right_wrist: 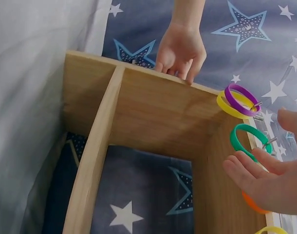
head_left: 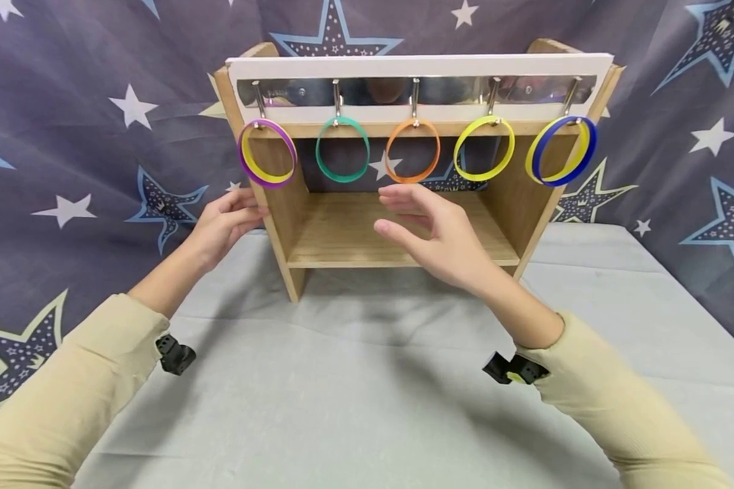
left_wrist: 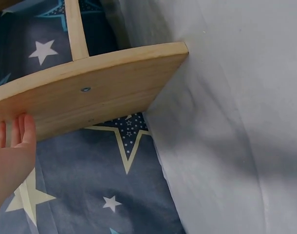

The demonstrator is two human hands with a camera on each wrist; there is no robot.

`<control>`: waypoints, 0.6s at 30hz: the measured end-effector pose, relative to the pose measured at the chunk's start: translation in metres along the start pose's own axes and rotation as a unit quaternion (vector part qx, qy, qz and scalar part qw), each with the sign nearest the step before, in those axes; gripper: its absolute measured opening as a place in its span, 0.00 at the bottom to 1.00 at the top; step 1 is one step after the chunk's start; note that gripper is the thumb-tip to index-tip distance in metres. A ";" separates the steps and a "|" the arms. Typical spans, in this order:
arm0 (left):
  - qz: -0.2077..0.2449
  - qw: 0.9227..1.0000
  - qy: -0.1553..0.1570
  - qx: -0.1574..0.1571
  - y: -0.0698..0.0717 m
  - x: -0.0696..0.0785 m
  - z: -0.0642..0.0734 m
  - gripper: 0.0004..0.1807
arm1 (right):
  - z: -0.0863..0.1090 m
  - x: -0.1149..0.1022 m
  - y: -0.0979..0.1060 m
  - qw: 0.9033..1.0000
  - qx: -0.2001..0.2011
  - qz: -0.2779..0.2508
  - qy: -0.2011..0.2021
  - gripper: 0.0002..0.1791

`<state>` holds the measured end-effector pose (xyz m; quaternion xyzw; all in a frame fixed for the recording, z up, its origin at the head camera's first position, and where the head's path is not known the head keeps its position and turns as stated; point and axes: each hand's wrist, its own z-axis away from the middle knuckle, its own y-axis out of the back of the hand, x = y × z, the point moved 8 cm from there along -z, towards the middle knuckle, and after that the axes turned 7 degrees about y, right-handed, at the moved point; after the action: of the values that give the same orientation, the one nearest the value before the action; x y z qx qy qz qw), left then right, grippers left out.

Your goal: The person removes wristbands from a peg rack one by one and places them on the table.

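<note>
My left hand (head_left: pixel 229 221) touches the outer left side of a wooden shelf unit (head_left: pixel 397 263), its fingertips on the side panel (left_wrist: pixel 134 83) in the left wrist view. Nothing is held in it. My right hand (head_left: pixel 443 234) hovers in front of the shelf, fingers extended and thumb apart, just below the orange ring (head_left: pixel 412 179). Rings hang from metal hooks along the top: a purple ring (head_left: pixel 291 146) with a yellow one (head_left: pixel 258 173), a teal ring (head_left: pixel 342 178), the orange one, a yellow ring (head_left: pixel 483 176), and a blue ring (head_left: pixel 590 156) over another yellow ring (head_left: pixel 529 163).
A white rail (head_left: pixel 416 64) with a shiny metal strip (head_left: pixel 452 90) bears the hooks. The shelf stands on a grey cloth-covered table (head_left: pixel 318 407). Behind it hangs a dark curtain (head_left: pixel 177 81) with stars. A small black device (head_left: pixel 176 354) sits at each sleeve cuff.
</note>
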<state>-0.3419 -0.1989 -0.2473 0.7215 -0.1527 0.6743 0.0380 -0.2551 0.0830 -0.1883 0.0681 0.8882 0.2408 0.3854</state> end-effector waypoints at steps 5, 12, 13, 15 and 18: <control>-0.011 1.000 0.019 -0.004 -0.001 -0.001 -0.001 0.11 | -0.008 -0.005 -0.007 1.000 -0.001 -0.013 -0.001 0.21; -0.031 0.999 0.037 0.008 0.000 -0.004 0.001 0.08 | -0.018 -0.010 -0.020 0.999 -0.002 -0.047 0.006 0.20; -0.032 0.999 0.036 0.010 0.000 -0.003 0.002 0.08 | -0.020 -0.011 -0.021 0.999 -0.003 -0.049 0.008 0.20; -0.030 0.999 0.033 0.011 0.000 -0.002 0.002 0.08 | -0.024 -0.014 -0.024 0.999 -0.005 -0.053 0.010 0.19; -0.030 0.999 0.029 0.013 0.002 0.000 0.002 0.08 | -0.030 -0.018 -0.029 0.998 -0.006 -0.061 0.012 0.18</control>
<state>-0.3400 -0.2014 -0.2481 0.7064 -0.1211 0.6953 0.0528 -0.2618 0.0412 -0.1726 0.0085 0.8938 0.2226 0.3892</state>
